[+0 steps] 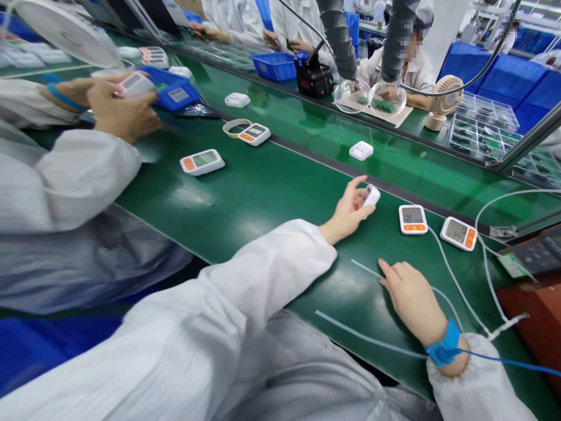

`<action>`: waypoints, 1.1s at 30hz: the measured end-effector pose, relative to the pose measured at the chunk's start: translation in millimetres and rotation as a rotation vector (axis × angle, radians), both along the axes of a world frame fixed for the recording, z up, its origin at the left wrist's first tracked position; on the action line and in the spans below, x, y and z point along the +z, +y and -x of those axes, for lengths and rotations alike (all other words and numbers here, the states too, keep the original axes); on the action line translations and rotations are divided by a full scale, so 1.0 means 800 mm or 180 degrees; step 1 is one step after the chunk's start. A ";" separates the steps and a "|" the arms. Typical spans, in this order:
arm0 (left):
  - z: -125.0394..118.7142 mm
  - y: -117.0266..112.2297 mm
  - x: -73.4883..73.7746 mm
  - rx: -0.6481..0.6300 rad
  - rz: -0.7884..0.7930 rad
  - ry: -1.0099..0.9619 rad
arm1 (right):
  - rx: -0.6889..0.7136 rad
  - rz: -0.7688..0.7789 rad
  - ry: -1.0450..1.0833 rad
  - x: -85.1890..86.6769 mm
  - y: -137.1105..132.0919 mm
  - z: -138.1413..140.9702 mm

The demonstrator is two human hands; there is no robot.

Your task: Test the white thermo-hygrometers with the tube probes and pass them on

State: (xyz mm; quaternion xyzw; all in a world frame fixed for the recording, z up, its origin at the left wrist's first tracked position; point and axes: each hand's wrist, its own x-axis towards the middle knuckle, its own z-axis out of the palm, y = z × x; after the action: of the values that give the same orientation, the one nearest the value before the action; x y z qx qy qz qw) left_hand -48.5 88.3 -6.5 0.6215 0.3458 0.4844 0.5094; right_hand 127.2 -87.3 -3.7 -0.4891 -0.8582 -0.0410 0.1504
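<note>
My left hand (pixel 348 210) is stretched forward over the green table, its thumb and fingers closed around the edges of a small white electronic device (pixel 372 196). My right hand (pixel 409 298), with a blue wristband, rests low over the table. Its thumb and fingertips close on a thin translucent tube (pixel 364 268), whose free end sticks out to the left. Just beyond lie two white devices with grey displays and orange buttons, one display device (pixel 412 219) upright to me and another device (pixel 458 234) turned. Below my right hand runs a second loose tube (pixel 350 333).
A co-worker's hands (pixel 125 108) hold a similar device at left, by a blue bin (pixel 175 90). More devices (pixel 202 162) and a tape roll (pixel 236 127) lie left. An orange-brown box (pixel 534 316) with tubing stands right. White units (pixel 361 151) sit on the green strip beyond the dark rail.
</note>
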 end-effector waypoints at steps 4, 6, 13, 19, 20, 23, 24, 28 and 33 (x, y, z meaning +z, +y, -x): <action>-0.054 -0.048 0.019 -0.0669 0.1039 -0.1323 | -0.0512 -0.0611 0.0434 0.022 0.001 -0.022; -0.061 -0.063 0.027 -0.1069 0.1383 -0.1597 | -0.0720 -0.0878 0.0685 0.034 0.001 -0.029; -0.050 -0.079 0.019 -0.1575 0.1965 -0.1716 | -0.0557 -0.0480 0.1325 0.038 -0.005 -0.028; -0.052 -0.097 0.020 -0.1868 0.2103 -0.1663 | -0.0573 -0.0452 0.1172 0.046 -0.008 -0.028; -0.053 -0.100 0.021 -0.1916 0.2116 -0.1598 | -0.0626 -0.0567 0.1155 0.048 -0.008 -0.027; -0.052 -0.108 0.025 -0.2158 0.2221 -0.1350 | -0.0681 -0.0834 0.1291 0.053 -0.008 -0.026; -0.052 -0.110 0.026 -0.2247 0.2275 -0.1272 | -0.0666 -0.0853 0.1350 0.054 -0.008 -0.025; -0.049 -0.111 0.030 -0.2357 0.2339 -0.1131 | -0.0624 -0.0668 0.1441 0.055 -0.009 -0.024; -0.047 -0.108 0.031 -0.2304 0.2322 -0.1177 | -0.0708 -0.0651 0.1367 0.055 -0.012 -0.024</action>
State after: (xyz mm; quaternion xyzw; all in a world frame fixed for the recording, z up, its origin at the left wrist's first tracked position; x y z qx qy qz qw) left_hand -10.5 1.7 18.0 0.3883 0.1601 0.2280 0.8784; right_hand 146.3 -96.6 40.1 -0.5602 -0.7390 -0.0391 0.3722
